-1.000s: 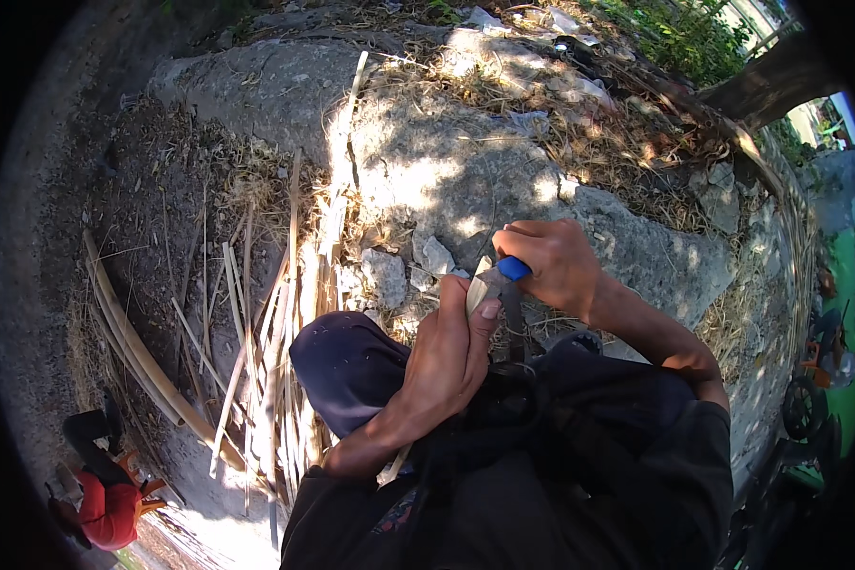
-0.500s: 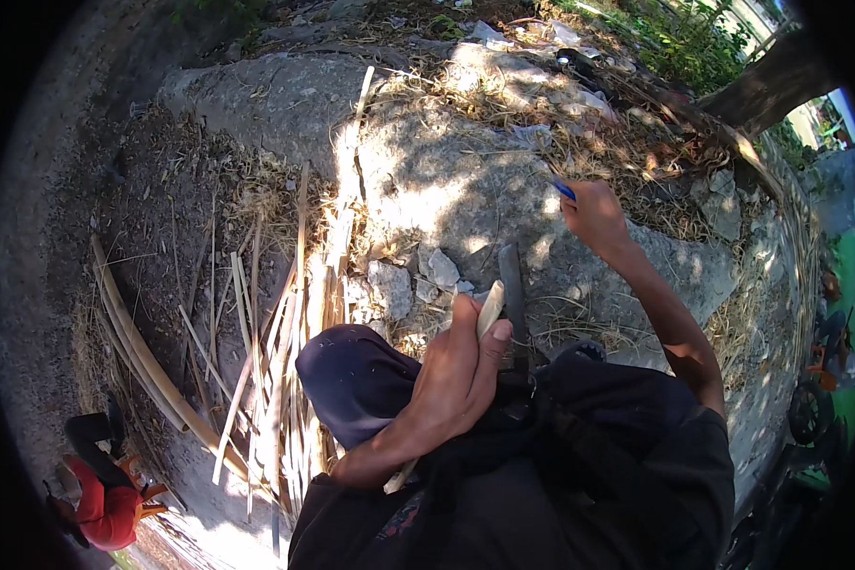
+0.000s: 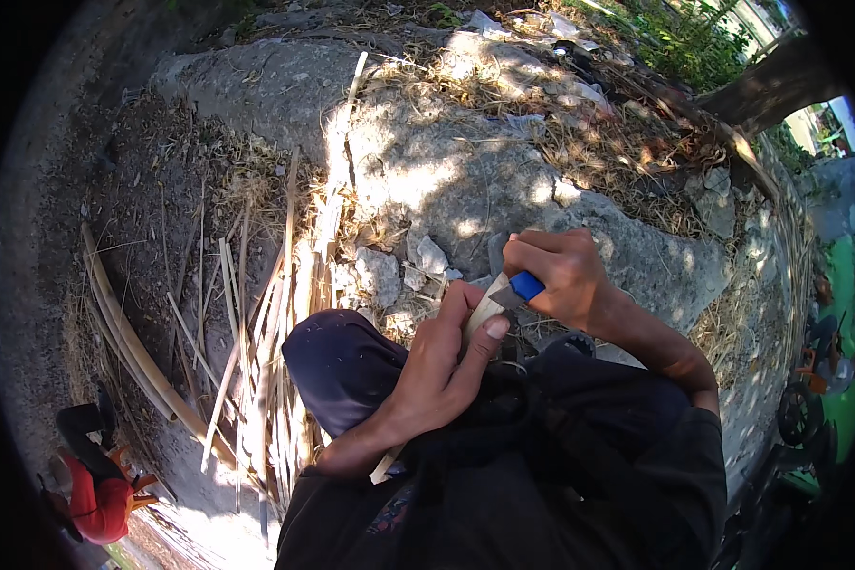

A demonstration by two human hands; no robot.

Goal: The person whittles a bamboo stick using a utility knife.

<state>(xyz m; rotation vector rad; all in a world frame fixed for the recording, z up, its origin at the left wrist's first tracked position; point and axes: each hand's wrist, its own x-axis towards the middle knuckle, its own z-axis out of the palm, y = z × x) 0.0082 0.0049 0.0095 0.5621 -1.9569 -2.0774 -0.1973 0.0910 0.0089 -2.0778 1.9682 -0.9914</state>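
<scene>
My left hand [image 3: 435, 372] is closed around a pale split bamboo strip [image 3: 484, 311], whose upper end sticks out past the thumb. Its lower end [image 3: 386, 465] shows beneath my left wrist. In my right hand [image 3: 568, 277], fingers wrapped, is a blue-handled knife [image 3: 525, 285]. The short grey blade lies against the strip's upper part, just above my left thumb. Behind my right fist a flat grey piece [image 3: 495, 249] shows only in part, and I cannot tell its kind.
Long bamboo strips [image 3: 277, 361] lie bundled beside my left knee [image 3: 342, 366]. Broken stones [image 3: 378, 275] sit ahead on a large rough rock [image 3: 446, 180]. A person in red [image 3: 100, 499] sits at the lower left. A tree trunk [image 3: 774, 85] stands at the far right.
My right hand has come down and left toward my left hand, bringing the knife onto the bamboo strip. My left hand keeps its hold, nearly in place.
</scene>
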